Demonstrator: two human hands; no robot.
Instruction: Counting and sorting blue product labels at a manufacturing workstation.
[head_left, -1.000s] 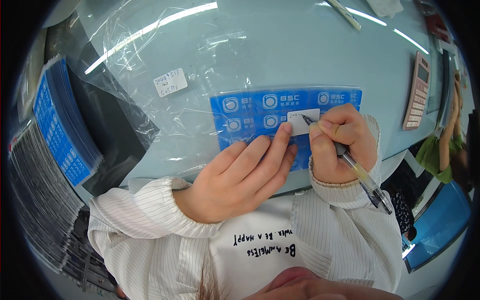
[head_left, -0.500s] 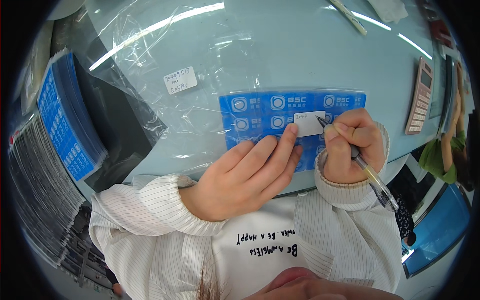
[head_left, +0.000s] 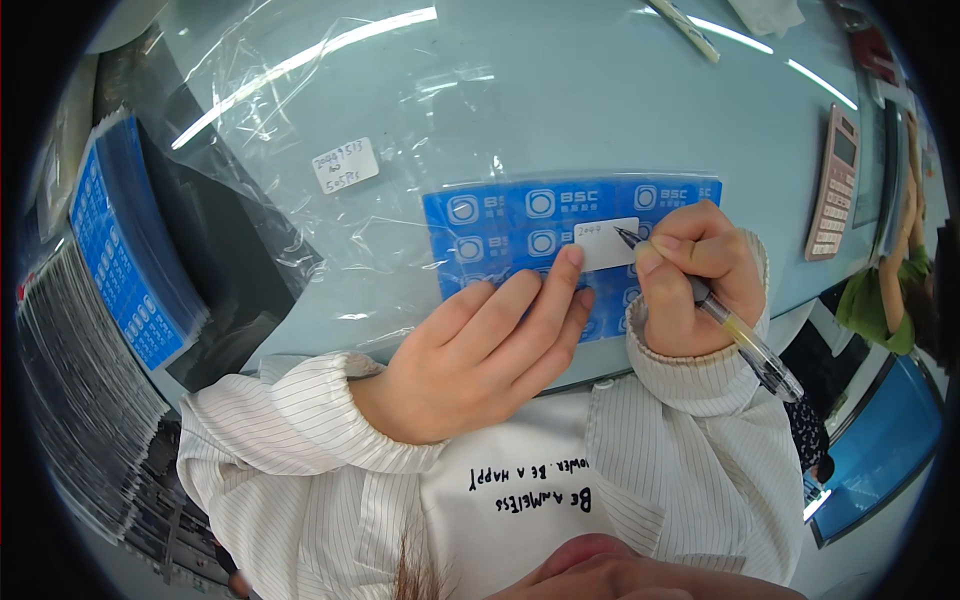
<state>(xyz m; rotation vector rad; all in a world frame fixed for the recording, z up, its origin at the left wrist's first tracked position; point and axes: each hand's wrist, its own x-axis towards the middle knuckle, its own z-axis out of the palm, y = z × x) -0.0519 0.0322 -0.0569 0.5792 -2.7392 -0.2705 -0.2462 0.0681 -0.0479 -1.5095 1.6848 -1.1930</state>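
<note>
My right hand is closed round a clear-barrelled pen, its tip over a small white label. Some handwriting stands at the label's upper left. The label lies on a blue sheet printed with rows of white logos. My left hand rests flat on the blue sheet, fingers stretched out and a fingertip touching the label's left edge. To the upper left, a second white label with handwriting lies on clear plastic film.
A tall stack of blue-printed sheets stands at the left, beside a dark plastic bag. On the right lies a pink calculator. A slim stick-like item lies at the table's far side. Another person in green is at the right.
The pen tip has shifted slightly left over the label. The whole view has moved a little, so the sheet and labels appear farther left. My left hand keeps its place on the sheet.
</note>
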